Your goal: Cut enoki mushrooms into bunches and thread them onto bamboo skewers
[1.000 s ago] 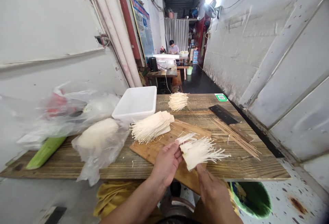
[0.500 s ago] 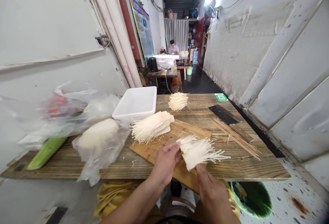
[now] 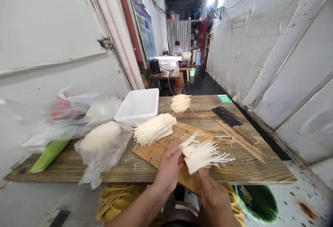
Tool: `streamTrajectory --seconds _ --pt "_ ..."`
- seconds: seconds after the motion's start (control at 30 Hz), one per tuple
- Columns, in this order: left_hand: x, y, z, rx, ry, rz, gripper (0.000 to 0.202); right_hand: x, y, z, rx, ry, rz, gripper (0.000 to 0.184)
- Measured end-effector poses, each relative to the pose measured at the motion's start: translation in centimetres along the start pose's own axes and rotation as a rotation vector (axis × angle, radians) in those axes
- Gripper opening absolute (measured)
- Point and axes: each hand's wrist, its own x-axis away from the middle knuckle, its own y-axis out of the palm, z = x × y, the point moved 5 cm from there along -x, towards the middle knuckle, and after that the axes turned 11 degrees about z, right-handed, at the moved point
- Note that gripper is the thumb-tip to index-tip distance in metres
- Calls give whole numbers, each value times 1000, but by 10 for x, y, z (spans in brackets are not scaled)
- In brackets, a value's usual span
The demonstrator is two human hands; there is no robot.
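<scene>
A flat bunch of enoki mushrooms (image 3: 200,154) is held over the cutting board (image 3: 156,152), its caps pointing right. My left hand (image 3: 169,167) pinches the bunch at its left edge, where a thin strip of stems (image 3: 189,140) splays away from it. My right hand (image 3: 214,194) is closed at the lower edge of the bunch, index finger pointing up against it; whether a skewer is also in its fingers is hidden. A pile of flat enoki bunches (image 3: 154,128) lies on the board's far left part.
Further back sits another enoki stack (image 3: 180,103). A white tub (image 3: 137,104) and bagged food (image 3: 101,140) stand left, beside a green vegetable (image 3: 49,156). A cleaver (image 3: 227,116) and bamboo skewers (image 3: 239,140) lie right. Below is a green-lined bin (image 3: 260,202). A person (image 3: 177,49) sits far back.
The strip of stems at the upper left of the bunch has lifted and spread further from the rest. Both hands stay nearly in place; the whole view shifts slightly.
</scene>
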Motion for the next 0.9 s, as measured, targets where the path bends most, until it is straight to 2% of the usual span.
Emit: streamTrajectory --seconds 0.17,0.33,0.57,0.63,0.73,0.83,0.9 --pt "3 4 2 -96 28 -36 38 -2 -3 1 -6 7 21 26" --pt "4 6 2 -66 81 -64 39 -9 -7 2 -1 3 47 27" --pt "4 2 0 -150 219 -128 34 -9 -9 2 -33 25 71 29" --pt "2 0 0 -141 216 -107 34 -7 -8 3 -53 37 70 27" --pt "-5 -10 5 -211 260 0 33 -5 -8 5 -101 67 65 26" --pt "-12 -23 14 -385 422 106 30 -7 -9 8 -182 126 47 26" --pt "-16 -28 20 -473 545 113 29 -10 -11 12 -269 190 44 25"
